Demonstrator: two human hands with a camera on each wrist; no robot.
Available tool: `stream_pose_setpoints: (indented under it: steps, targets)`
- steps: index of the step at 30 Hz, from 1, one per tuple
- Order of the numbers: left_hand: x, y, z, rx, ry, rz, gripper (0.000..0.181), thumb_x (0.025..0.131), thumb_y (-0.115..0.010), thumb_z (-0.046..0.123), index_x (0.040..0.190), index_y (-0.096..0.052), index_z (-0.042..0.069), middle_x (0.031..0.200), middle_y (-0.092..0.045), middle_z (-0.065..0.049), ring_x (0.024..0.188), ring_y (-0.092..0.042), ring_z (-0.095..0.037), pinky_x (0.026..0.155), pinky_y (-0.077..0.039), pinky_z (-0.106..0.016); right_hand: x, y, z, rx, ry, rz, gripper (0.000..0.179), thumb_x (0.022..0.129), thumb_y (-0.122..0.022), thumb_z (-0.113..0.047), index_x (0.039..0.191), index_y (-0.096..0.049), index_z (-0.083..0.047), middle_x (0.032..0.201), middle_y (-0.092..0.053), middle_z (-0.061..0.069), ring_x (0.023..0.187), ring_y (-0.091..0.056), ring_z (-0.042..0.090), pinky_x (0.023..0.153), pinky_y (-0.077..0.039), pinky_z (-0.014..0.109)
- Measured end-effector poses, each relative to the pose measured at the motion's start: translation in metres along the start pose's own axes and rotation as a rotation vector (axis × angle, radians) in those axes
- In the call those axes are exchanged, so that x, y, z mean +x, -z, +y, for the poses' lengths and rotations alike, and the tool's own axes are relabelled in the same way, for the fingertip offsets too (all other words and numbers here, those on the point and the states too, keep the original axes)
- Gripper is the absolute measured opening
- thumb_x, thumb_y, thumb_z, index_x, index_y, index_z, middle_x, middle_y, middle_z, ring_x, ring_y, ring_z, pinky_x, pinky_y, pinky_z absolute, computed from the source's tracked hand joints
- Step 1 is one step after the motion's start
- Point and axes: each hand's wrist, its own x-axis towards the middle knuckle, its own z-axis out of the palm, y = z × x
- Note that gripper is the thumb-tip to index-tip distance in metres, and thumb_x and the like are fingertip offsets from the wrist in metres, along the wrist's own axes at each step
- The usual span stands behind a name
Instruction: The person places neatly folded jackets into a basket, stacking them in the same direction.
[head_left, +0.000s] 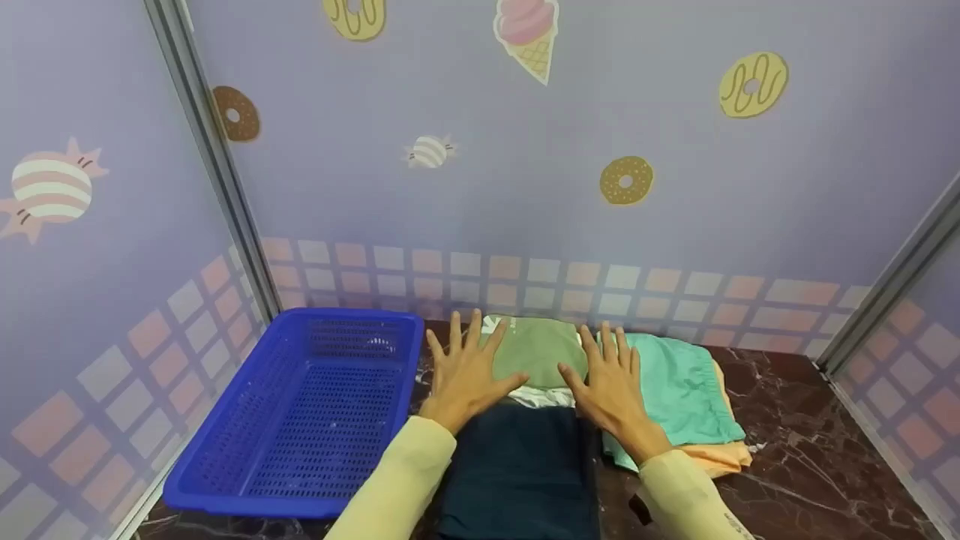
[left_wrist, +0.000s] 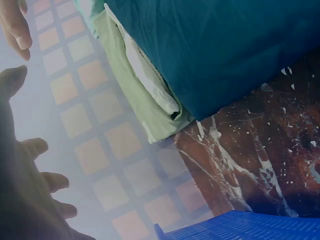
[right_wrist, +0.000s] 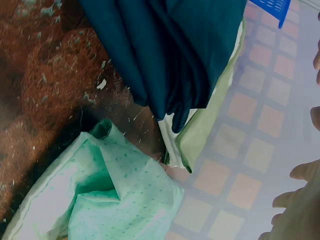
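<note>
Both hands are spread with the fingers straight, holding nothing. My left hand (head_left: 466, 375) appears over the left edge of a folded green garment (head_left: 536, 349) with a white print. My right hand (head_left: 611, 382) appears between that garment and a folded mint-green garment (head_left: 679, 390). In the wrist views, the left hand (left_wrist: 30, 170) and right hand (right_wrist: 300, 200) stand apart from the cloth. Folded dark navy cloth (head_left: 517, 472) lies nearer me, overlapping the green garment. The mint garment shows small spots (right_wrist: 135, 200) in the right wrist view.
An open blue plastic basket (head_left: 409, 375) with perforated sides stands on the left. Peach cloth (head_left: 712, 456) lies beneath the mint garment. The dark marbled tabletop (head_left: 810, 450) meets lilac walls (head_left: 487, 202) at the back and sides.
</note>
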Motion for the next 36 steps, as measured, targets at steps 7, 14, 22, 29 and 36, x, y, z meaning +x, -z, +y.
stream_pose_setpoints:
  steps: [7, 14, 22, 29, 36]
  targets:
    - [-0.006, 0.004, 0.000, -0.015, 0.009, -0.003, 0.095, 0.092, -0.057, 0.078, 0.169, -0.033, 0.027, 0.174, -0.018, -0.020, 0.159, -0.004, -0.048, 0.115, -0.002, -0.081, -0.005, 0.004, -0.002, 0.047, -0.020, 0.026, 0.076, 0.106, -0.060, -0.043, 0.163, -0.037, 0.002, 0.168, -0.022, 0.033, 0.157, -0.010, 0.052, 0.121, -0.005, 0.070]
    - [-0.011, 0.006, -0.002, -0.078, 0.031, 0.015, 0.096, 0.092, -0.063, 0.073, 0.168, -0.035, 0.022, 0.174, -0.018, -0.020, 0.159, -0.009, -0.048, 0.117, -0.007, -0.079, -0.008, 0.007, -0.006, 0.083, -0.029, 0.037, 0.077, 0.105, -0.061, -0.043, 0.163, -0.036, 0.002, 0.168, -0.024, 0.033, 0.156, -0.014, 0.053, 0.121, -0.008, 0.070]
    - [-0.019, 0.007, 0.002, -0.198, 0.065, 0.015, 0.096, 0.092, -0.069, 0.068, 0.169, -0.034, 0.022, 0.174, -0.019, -0.019, 0.158, -0.013, -0.048, 0.117, -0.011, -0.077, -0.019, 0.008, -0.008, 0.137, -0.042, 0.056, 0.077, 0.105, -0.061, -0.041, 0.163, -0.036, 0.003, 0.168, -0.025, 0.033, 0.155, -0.016, 0.053, 0.122, -0.010, 0.067]
    - [-0.028, 0.005, 0.003, -0.258, 0.076, 0.043, 0.094, 0.092, -0.070, 0.065, 0.167, -0.039, 0.018, 0.172, -0.024, -0.022, 0.157, -0.018, -0.048, 0.117, -0.017, -0.076, -0.030, 0.012, -0.012, 0.202, -0.057, 0.066, 0.075, 0.106, -0.061, -0.041, 0.164, -0.035, 0.000, 0.169, -0.024, 0.030, 0.155, -0.018, 0.052, 0.120, -0.015, 0.069]
    - [-0.039, 0.004, -0.001, -0.303, 0.087, 0.063, 0.094, 0.092, -0.068, 0.065, 0.166, -0.039, 0.016, 0.171, -0.025, -0.022, 0.155, -0.023, -0.049, 0.119, -0.020, -0.072, -0.038, 0.015, -0.016, 0.248, -0.052, 0.080, 0.074, 0.105, -0.064, -0.037, 0.164, -0.036, -0.001, 0.168, -0.027, 0.029, 0.153, -0.024, 0.051, 0.119, -0.022, 0.068]
